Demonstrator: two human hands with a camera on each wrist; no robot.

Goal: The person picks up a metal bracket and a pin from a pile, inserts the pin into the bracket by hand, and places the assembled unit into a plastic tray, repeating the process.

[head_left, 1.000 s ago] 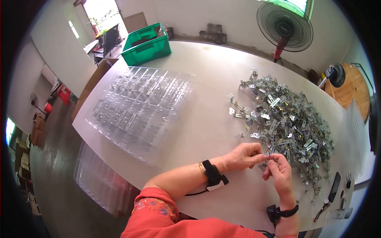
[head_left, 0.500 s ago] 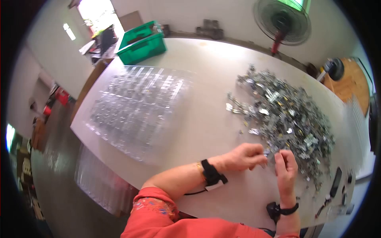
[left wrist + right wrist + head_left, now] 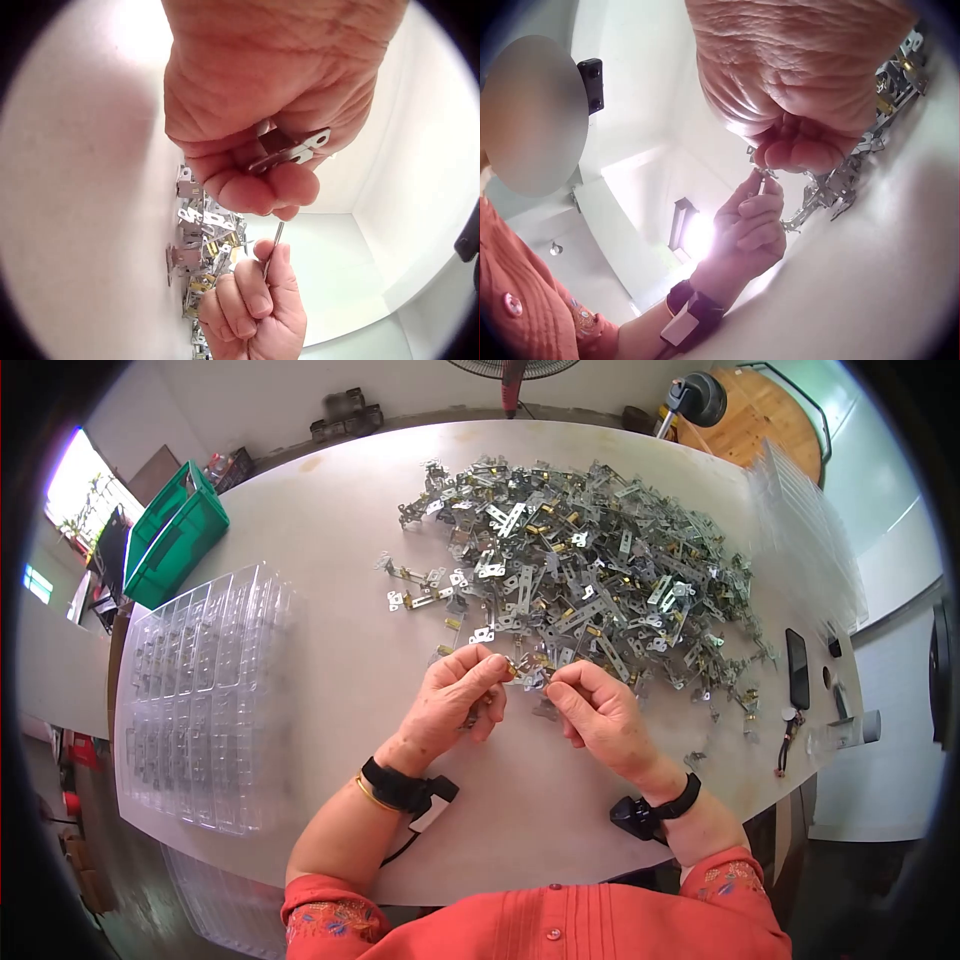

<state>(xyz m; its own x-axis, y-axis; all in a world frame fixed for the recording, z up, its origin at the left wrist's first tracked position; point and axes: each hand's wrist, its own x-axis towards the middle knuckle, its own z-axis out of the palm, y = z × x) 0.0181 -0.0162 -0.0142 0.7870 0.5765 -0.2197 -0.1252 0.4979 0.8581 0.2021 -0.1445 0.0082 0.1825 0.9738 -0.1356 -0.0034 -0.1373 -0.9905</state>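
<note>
My left hand point(image 3: 450, 700) is at the near edge of a heap of small metal brackets point(image 3: 590, 570). Its curled fingers hold a bracket point(image 3: 311, 144) with round holes against the palm, as the left wrist view shows. Its thumb and forefinger pinch another small metal part point(image 3: 520, 668) with a brass-coloured bit. Opposite it, my right hand point(image 3: 607, 722) has thumb and forefinger closed on a thin metal piece point(image 3: 276, 246), seen edge-on between the two hands. In the right wrist view the fingertips of both hands nearly meet.
Clear compartment trays point(image 3: 205, 700) lie on the left of the white table point(image 3: 340, 600), near a green crate point(image 3: 178, 535). More clear trays point(image 3: 805, 535) stand at the right edge. A phone point(image 3: 797, 668) and a small corded item point(image 3: 788, 740) lie right of the heap.
The head view has swung right, bringing the heap to the middle. Half a second ago the hands were apart with blurred fingertips; now they face each other with metal parts between them.
</note>
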